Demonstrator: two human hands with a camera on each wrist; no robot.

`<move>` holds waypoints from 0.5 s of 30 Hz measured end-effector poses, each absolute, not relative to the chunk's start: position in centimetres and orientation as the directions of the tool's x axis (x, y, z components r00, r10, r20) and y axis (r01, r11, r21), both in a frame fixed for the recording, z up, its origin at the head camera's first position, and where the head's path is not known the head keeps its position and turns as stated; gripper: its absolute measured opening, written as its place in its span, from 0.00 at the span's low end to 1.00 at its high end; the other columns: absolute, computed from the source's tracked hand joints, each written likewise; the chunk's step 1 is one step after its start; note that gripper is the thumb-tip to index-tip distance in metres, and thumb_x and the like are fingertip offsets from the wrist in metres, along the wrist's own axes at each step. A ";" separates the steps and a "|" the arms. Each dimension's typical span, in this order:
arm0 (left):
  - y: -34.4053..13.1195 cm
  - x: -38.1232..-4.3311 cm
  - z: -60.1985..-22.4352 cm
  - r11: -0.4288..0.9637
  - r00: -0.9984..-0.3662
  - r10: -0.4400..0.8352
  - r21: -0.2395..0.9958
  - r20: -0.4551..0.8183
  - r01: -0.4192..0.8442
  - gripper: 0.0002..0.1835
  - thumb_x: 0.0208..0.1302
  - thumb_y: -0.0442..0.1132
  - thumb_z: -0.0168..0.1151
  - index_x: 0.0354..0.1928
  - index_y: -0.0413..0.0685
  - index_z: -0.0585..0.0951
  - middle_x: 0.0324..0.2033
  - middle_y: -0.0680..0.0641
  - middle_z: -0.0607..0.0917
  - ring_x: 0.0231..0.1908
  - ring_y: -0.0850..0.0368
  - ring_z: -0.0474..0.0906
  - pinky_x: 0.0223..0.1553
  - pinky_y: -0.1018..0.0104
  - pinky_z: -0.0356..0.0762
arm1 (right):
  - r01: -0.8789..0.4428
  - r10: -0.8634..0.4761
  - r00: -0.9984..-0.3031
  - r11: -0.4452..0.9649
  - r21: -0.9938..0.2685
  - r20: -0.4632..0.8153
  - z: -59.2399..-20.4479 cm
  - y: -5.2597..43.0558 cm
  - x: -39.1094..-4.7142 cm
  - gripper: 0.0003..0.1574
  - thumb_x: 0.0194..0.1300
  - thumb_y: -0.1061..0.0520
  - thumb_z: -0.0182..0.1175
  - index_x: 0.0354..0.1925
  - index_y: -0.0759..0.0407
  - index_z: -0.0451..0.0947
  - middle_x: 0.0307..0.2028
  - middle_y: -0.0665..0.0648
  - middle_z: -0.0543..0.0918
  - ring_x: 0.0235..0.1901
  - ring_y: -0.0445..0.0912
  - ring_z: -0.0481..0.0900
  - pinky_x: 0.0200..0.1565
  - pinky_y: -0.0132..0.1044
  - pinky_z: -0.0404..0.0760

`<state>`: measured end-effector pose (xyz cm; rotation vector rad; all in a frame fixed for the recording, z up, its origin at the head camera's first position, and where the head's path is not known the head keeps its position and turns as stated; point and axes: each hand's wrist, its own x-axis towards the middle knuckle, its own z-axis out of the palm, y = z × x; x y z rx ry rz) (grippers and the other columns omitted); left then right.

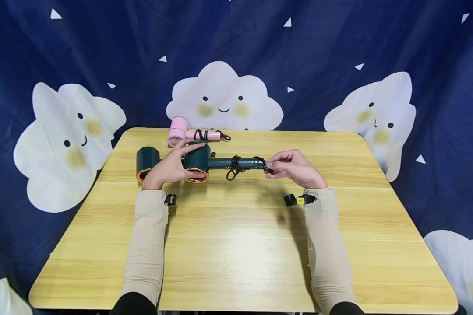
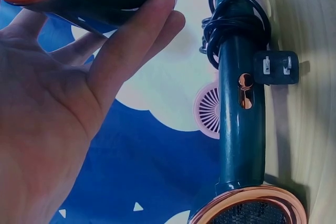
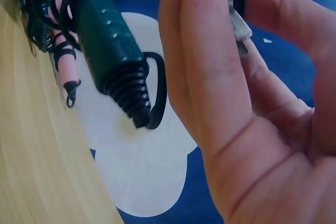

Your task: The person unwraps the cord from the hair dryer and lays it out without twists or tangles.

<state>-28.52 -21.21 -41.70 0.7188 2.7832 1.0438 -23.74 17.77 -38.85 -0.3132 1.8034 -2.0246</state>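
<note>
My left hand (image 1: 170, 167) grips the barrel of a dark green hair dryer (image 1: 220, 163) with copper trim, held out level above the table. Black cord (image 1: 235, 164) is wound round its handle, and a loop hangs below. By the handle's end my right hand (image 1: 293, 168) pinches the cord's plug (image 3: 239, 22); metal prongs show between the fingers in the right wrist view. A second green hair dryer (image 1: 147, 159) lies behind my left hand, partly hidden in the head view. The left wrist view shows its wound cord and two-pin plug (image 2: 276, 67).
A pink hair dryer (image 1: 178, 130) with black cord round its handle lies at the table's back edge. The wooden table (image 1: 236, 262) stands against a blue curtain (image 1: 236, 35) printed with clouds. Small cameras (image 1: 171, 200) are strapped at both wrists.
</note>
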 end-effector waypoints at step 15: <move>-21.6 -28.7 -41.9 0.640 -0.888 0.448 0.654 0.108 0.403 0.52 0.39 0.58 0.82 0.70 0.80 0.65 0.74 0.47 0.56 0.63 0.39 0.66 0.63 0.35 0.66 | 0.214 -0.548 -0.821 -0.041 -0.976 -0.157 -40.7 19.0 -24.6 0.08 0.65 0.69 0.60 0.37 0.64 0.86 0.37 0.58 0.89 0.37 0.56 0.89 0.47 0.48 0.85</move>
